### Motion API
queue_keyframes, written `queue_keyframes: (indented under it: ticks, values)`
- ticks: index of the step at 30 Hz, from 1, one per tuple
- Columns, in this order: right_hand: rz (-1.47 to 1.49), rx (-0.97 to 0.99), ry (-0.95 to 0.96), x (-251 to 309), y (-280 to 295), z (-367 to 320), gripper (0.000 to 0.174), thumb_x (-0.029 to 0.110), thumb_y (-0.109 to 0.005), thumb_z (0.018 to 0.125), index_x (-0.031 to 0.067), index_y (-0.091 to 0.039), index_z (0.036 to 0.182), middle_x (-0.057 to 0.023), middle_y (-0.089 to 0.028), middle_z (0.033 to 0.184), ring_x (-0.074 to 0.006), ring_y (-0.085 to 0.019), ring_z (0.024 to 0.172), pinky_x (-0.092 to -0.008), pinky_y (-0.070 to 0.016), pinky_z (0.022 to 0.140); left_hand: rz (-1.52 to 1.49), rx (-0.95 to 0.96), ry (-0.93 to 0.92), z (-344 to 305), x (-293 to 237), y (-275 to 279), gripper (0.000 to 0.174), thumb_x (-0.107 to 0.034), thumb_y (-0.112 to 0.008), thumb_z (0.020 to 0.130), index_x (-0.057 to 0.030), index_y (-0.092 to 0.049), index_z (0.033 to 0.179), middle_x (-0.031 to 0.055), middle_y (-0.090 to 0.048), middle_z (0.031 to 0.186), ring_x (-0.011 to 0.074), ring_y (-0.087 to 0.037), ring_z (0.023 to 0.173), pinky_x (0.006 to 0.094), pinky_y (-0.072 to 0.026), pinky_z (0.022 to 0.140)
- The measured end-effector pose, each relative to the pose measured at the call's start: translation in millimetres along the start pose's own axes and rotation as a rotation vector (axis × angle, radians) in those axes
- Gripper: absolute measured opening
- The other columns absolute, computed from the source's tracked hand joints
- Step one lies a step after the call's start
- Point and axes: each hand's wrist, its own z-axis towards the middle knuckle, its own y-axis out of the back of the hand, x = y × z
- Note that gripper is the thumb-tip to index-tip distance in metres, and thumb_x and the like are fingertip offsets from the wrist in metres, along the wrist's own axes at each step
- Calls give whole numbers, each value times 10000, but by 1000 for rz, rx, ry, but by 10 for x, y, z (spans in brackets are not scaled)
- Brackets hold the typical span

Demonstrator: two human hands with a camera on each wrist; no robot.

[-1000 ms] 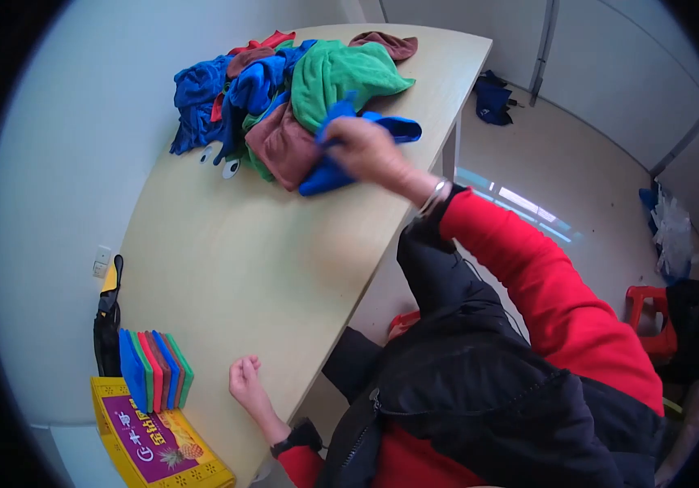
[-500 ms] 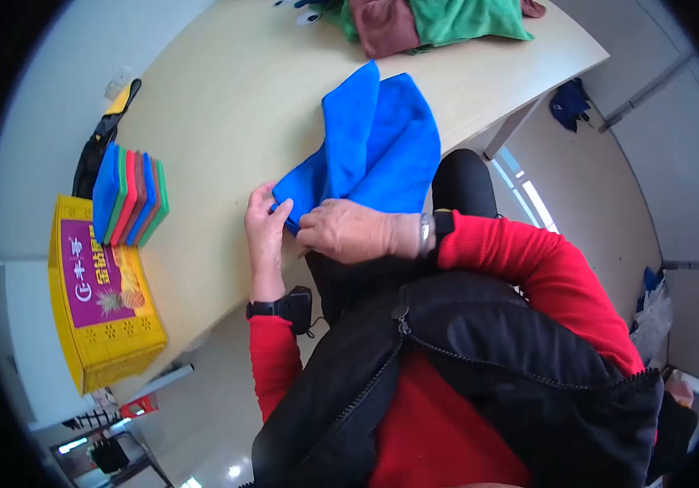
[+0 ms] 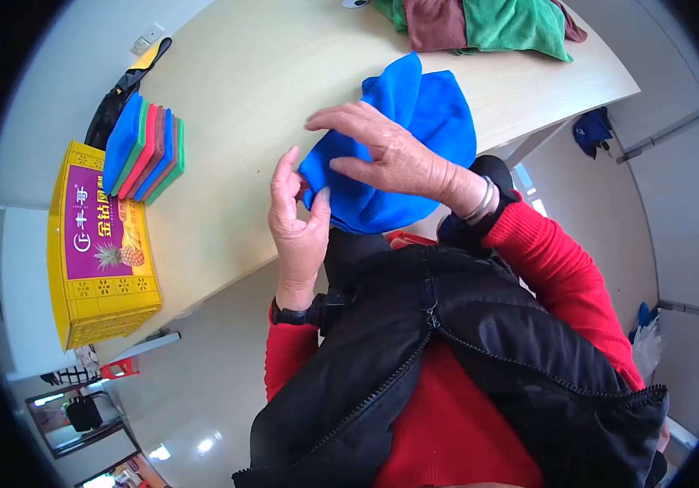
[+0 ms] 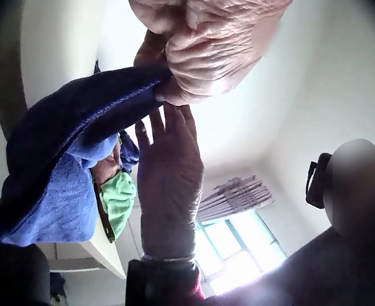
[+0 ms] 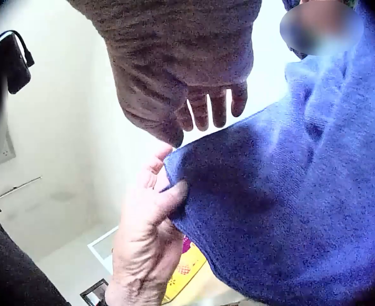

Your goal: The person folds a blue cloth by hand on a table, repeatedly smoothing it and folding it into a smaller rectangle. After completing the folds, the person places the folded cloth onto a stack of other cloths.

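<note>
The right hand [image 3: 390,154] had moved off the corner since the earlier frame, its fingers now extended and gripping nothing; whether its thumb touched fabric, I couldn't tell. The left hand [image 3: 301,236] pinched the blue cloth [image 3: 447,122] between thumb and fingers, probably to steady that corner. The cloth lay loosely bunched at the table [image 3: 219,106] edge, its long axis seemingly running rightward from the pinched corner, which pointed left. Farther off was a green cloth [image 3: 512,28].
</note>
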Motion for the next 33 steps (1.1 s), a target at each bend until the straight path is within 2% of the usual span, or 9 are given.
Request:
queue_keyframes:
  ticks: [3,6,14,16,19,26,28,31,33]
  values:
    - [-41,232,105,15,-16,134,213,48,-690,852,56,-653,1062,-89,-648,1014,-265,-607,1044,-365,-507,902,70,47,-31,-9,-39,28,601,87,-638,887,-39,-421,1432,66,-621,1081,130,-582,972,268,-464,913]
    - [-20,251,34,88,50,188,207,36,-690,848,55,-648,1050,-92,-648,992,-276,-622,1010,-362,-515,878,-360,-38,172,18,-60,50,492,57,-667,889,-27,-500,1344,59,-625,1074,106,-581,943,250,-468,876]
    - [72,226,-80,76,17,123,188,0,-673,857,47,-635,1035,-102,-650,949,-298,-651,915,-363,-531,814,-576,-43,470,-155,209,119,206,-37,-724,901,-10,-642,1088,12,-643,961,78,-577,851,226,-470,812]
    - [73,219,-71,70,37,130,186,-3,-672,859,45,-634,1035,-104,-650,943,-300,-654,902,-363,-532,804,-545,-92,464,-145,282,151,185,-45,-727,902,-10,-649,1067,5,-646,937,74,-577,836,223,-470,795]
    - [50,343,-31,148,44,107,177,9,-686,862,41,-630,1027,-108,-646,940,-291,-655,916,-362,-530,799,-475,-194,457,-77,252,182,146,-61,-733,906,-11,-664,1025,-8,-650,890,66,-578,807,216,-470,762]
    - [74,332,-65,233,-4,135,186,12,-703,852,42,-626,1019,-112,-646,931,-294,-658,894,-363,-533,778,-465,-92,418,62,-63,145,168,-127,-701,949,-5,-699,1064,-16,-665,855,50,-566,729,202,-448,663]
    - [80,313,-87,221,-8,129,189,11,-703,849,43,-626,1019,-113,-645,927,-296,-658,888,-365,-534,774,-456,-80,414,59,-67,151,177,-137,-691,957,-3,-702,1073,-14,-668,861,51,-567,729,204,-450,664]
    - [87,248,-42,194,-55,114,167,83,-696,825,68,-609,967,-143,-656,878,-365,-664,832,-422,-538,702,-436,-63,407,41,-58,161,198,-157,-672,974,0,-708,1090,-10,-673,874,53,-569,730,208,-453,665]
    - [67,264,-41,201,-58,120,182,63,-704,824,62,-611,980,-135,-652,890,-346,-663,844,-404,-536,718,-433,-64,397,39,-44,161,199,-157,-660,981,4,-709,1088,-10,-668,865,57,-567,733,212,-454,670]
